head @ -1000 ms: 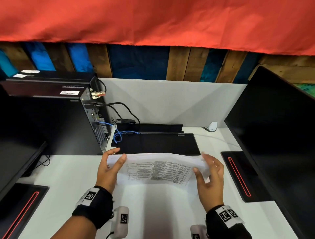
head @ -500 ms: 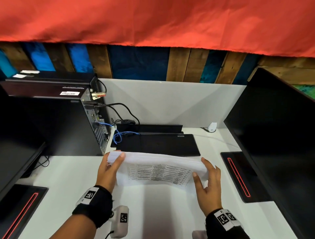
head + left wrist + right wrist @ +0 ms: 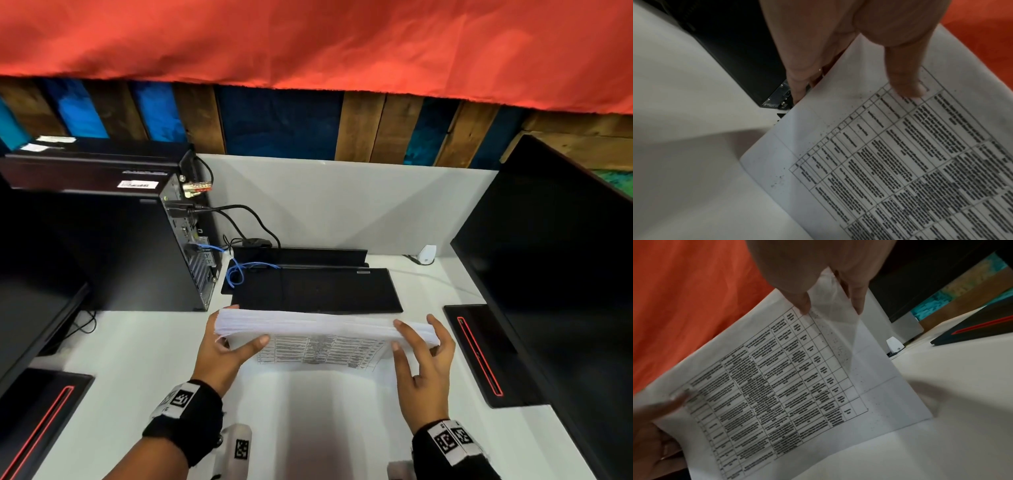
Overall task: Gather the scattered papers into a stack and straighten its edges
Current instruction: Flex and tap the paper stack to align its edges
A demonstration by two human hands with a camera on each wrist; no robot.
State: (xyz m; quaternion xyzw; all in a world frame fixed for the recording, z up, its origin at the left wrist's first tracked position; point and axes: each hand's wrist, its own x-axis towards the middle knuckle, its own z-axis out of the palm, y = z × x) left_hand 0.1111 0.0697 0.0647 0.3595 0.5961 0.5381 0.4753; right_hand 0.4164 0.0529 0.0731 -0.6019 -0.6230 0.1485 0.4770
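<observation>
1. The printed table on the paper stack [image 3: 890, 162] is blurring too much in both wrist views for any words to be read.
2. The left hand [image 3: 222, 353] is hiding its fingers behind the stack, only the thumb showing in front.
3. The stack's lower edge is blending into the white bench [image 3: 137, 359] in the head view, so whether it is touching is unclear.
4. The monitor [image 3: 561, 274] on the right is running off the frame.

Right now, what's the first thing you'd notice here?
Probably the big red cloth hanging across the top, above the wooden wall. Next, the stack of papers held upright on its edge in the middle of the white desk, between the left hand and the right hand; its front sheet shows a printed table.
</observation>
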